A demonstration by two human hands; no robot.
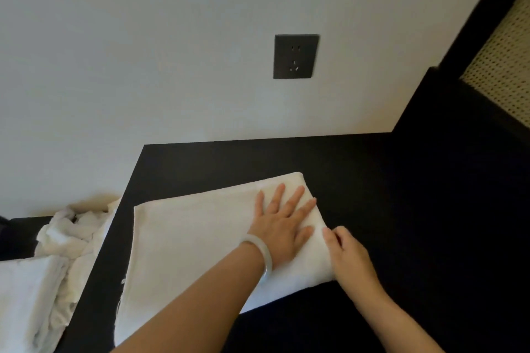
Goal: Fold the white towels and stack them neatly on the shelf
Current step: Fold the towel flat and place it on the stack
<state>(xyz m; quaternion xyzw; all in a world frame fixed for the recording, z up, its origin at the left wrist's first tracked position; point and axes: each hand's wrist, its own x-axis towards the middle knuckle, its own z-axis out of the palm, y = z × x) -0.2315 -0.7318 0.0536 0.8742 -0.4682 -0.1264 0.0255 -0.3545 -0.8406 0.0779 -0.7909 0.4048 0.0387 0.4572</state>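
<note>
On the worktop (401,180), the left grip (284,223) lay spread flat on the white towel (195,238); the right grip (348,255) met its edge, whether pinching unclear.

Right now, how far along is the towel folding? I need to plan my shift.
Done: the towel on the table already shows a fold along its right edge. In hand: the left hand presses it flat, the right hand holds that edge. Left: more folds, the crumpled pile beside the table, and stacking; no shelf stack shows.
</note>
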